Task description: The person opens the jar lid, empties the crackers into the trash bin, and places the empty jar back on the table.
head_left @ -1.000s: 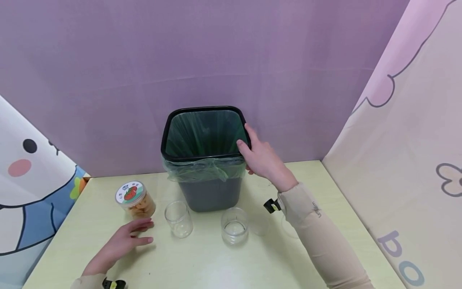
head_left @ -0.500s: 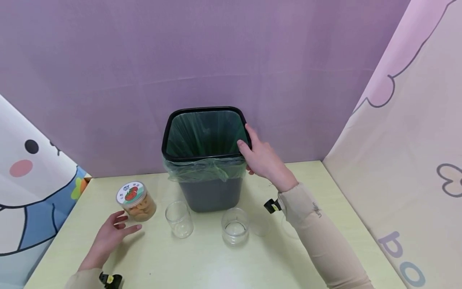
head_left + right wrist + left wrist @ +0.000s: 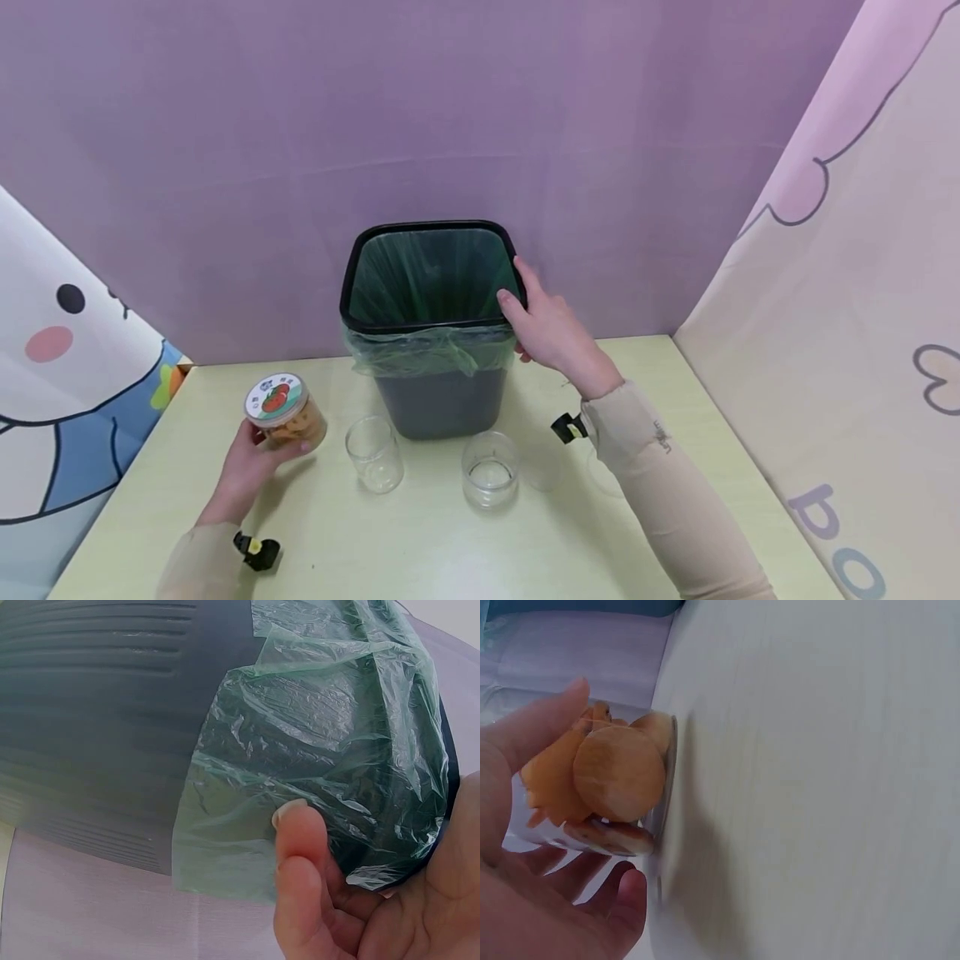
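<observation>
At the left of the table stands a clear jar of orange-brown round snacks [image 3: 298, 425], with a white and teal lid showing red fruit. My left hand [image 3: 249, 468] holds its lower part; in the left wrist view the thumb [image 3: 544, 724] lies over one side and the fingers [image 3: 626, 911] curl round the other. A dark grey trash can [image 3: 442, 404], lined with a green bag [image 3: 431, 354], stands at the back. My right hand [image 3: 551, 333] grips its black rim at the right, thumb at the inside, fingers curled outside against the overhanging bag.
Two clear containers, one tall [image 3: 375, 457] and one short [image 3: 490, 475], stand in front of the trash can. Faint clear discs lie to their right, one partly behind the right sleeve [image 3: 660, 467]. A purple curtain [image 3: 480, 108] hangs behind the table.
My left hand drew back to the left, then came forward and took hold of the jar. My right hand keeps its grip on the trash can's rim.
</observation>
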The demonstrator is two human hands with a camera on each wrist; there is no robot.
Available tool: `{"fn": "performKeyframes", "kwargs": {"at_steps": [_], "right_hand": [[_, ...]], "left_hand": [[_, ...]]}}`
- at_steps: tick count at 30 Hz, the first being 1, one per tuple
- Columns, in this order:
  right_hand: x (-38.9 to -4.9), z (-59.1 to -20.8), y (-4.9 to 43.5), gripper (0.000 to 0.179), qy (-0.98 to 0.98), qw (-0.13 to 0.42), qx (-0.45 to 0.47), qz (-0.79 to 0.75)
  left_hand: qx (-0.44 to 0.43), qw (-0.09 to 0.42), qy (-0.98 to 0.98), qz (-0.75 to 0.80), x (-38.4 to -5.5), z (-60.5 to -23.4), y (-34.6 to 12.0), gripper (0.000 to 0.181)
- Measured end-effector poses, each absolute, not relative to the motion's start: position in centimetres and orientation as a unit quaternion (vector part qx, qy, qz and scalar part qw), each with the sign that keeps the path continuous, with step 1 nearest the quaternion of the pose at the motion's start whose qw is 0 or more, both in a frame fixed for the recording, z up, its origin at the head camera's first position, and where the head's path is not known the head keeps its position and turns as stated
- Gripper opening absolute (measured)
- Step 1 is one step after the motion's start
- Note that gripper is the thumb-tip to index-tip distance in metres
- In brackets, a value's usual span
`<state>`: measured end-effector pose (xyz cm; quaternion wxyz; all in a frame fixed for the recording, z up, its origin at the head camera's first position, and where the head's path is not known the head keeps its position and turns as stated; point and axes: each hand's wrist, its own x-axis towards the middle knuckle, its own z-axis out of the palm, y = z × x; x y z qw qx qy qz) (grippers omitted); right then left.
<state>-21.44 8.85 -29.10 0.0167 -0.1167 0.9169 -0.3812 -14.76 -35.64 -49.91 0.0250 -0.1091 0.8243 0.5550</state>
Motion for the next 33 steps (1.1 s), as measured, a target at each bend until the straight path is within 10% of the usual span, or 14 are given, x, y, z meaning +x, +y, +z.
{"fn": "performKeyframes", "kwargs": {"at_steps": [33], "right_hand": [[-21.5, -29.4, 8.8, 0.07, 0.906, 0.006, -0.12, -0.407]], "left_hand": [[-0.17, -0.026, 0.82, 0.546, -12.1, -48.9, -34.7, 0.113]]}}
